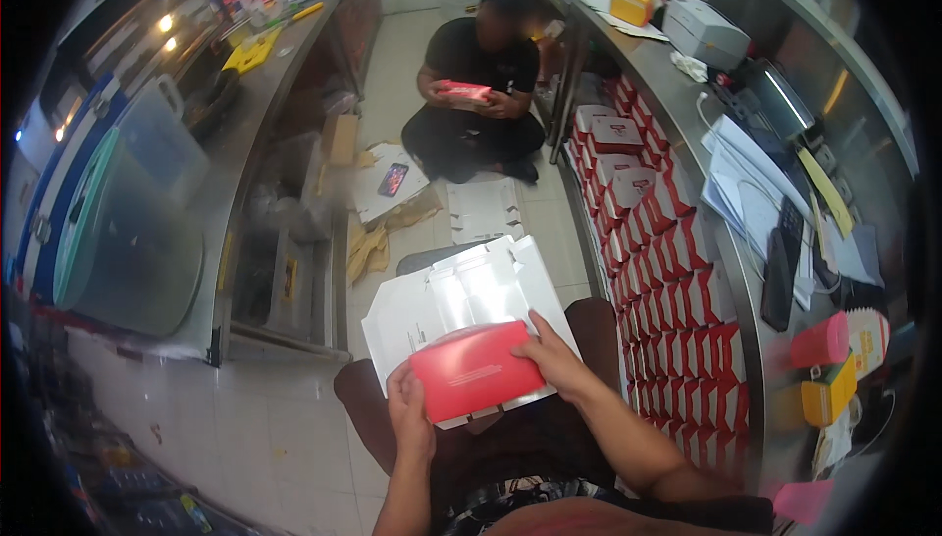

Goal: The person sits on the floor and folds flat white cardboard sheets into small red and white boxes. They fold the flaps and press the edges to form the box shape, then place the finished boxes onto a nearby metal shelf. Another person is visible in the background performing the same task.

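Between my hands is a red carton (478,376), its broad red side facing up with small pale print. My left hand (409,408) grips its left end, thumb on the red face. The right hand (556,357) closes on the upper right end, also with the thumb on top. Flat white carton blanks (402,310), with cut flaps and a glossy middle, lie under the carton across my lap. The underside of the carton and some of my fingertips are hidden.
Opposite, a person (483,75) sits cross-legged holding a red box (464,93). A phone (393,180) lies on white card beside brown paper (378,241). Stacked red-and-white boxes (677,340) fill the space under the right counter (721,271). Another counter (280,75) runs along the left.
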Available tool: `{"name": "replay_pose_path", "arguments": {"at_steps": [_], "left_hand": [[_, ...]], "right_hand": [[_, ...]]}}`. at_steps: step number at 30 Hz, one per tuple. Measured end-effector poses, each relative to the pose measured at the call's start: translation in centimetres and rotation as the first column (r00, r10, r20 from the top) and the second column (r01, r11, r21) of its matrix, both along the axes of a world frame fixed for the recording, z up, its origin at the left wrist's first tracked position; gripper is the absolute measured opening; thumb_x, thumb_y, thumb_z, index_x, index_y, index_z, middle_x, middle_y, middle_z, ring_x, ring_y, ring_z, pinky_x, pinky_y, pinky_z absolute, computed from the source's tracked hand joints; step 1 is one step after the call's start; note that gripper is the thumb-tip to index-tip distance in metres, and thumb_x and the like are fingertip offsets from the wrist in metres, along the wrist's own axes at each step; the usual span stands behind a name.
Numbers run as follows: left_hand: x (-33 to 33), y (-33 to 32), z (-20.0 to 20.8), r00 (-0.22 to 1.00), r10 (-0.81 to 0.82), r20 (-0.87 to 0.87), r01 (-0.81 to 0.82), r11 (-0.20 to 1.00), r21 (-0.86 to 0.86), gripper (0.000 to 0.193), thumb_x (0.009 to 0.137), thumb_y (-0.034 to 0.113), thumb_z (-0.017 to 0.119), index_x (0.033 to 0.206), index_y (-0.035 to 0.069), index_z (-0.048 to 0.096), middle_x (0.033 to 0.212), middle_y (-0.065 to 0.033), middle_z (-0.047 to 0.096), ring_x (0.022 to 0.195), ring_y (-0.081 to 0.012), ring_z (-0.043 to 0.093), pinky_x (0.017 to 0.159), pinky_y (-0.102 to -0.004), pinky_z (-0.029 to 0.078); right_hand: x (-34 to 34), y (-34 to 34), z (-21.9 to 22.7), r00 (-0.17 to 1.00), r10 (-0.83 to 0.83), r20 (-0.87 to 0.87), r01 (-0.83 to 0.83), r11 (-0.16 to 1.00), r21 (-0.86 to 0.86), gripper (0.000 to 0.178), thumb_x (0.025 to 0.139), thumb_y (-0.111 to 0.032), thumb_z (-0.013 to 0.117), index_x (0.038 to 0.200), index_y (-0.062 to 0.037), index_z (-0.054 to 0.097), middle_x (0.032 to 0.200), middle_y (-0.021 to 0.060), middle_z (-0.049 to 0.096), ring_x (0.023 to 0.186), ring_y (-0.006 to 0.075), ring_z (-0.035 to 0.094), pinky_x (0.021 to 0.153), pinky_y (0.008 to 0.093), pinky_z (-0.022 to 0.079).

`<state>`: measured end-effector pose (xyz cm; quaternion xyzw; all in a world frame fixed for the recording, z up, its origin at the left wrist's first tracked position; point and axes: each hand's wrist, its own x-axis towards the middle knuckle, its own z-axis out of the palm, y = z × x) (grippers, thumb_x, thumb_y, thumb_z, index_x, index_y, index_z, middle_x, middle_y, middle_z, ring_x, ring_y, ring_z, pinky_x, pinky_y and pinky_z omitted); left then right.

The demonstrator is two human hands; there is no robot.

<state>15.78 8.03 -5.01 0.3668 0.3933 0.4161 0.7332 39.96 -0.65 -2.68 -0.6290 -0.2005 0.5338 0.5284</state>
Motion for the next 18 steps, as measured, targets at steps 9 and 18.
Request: {"name": "replay_pose_path", "arguments": {"at_steps": [9,18], "left_hand": [[-0.7,4.8,5.1,0.977,-0.008,0.214,-0.031,0.984,0.178,0.068,0.110,0.056,0.039,0.156,0.007,0.038,0.144,-0.0191,0.056,0.133,-0.0322,0.054,0.106,-0.0481,0.050],[-3.9,2.4,0.0,0.921,-0.384,-0.061,0.377,0.921,-0.100,0.090,0.095,0.071,0.058,0.161,0.015,0.032,0.157,-0.0176,0.045,0.145,-0.0384,0.044,0.111,-0.0585,0.043]], "right_hand": [[3.3,12.3,17.5,0.967,-0.093,0.237,-0.103,0.708,0.699,0.113,0.089,-0.004,0.073,0.168,-0.0059,-0.008,0.131,0.0163,0.063,0.116,0.0189,0.061,0.105,0.0338,0.046],[-1.4,-0.5,2.0,0.985,0.144,0.097,-0.172,0.881,0.441,0.078,0.076,0.012,0.072,0.148,-0.0074,0.049,0.155,0.0122,0.048,0.145,0.0259,0.044,0.121,0.0401,0.035]]}}
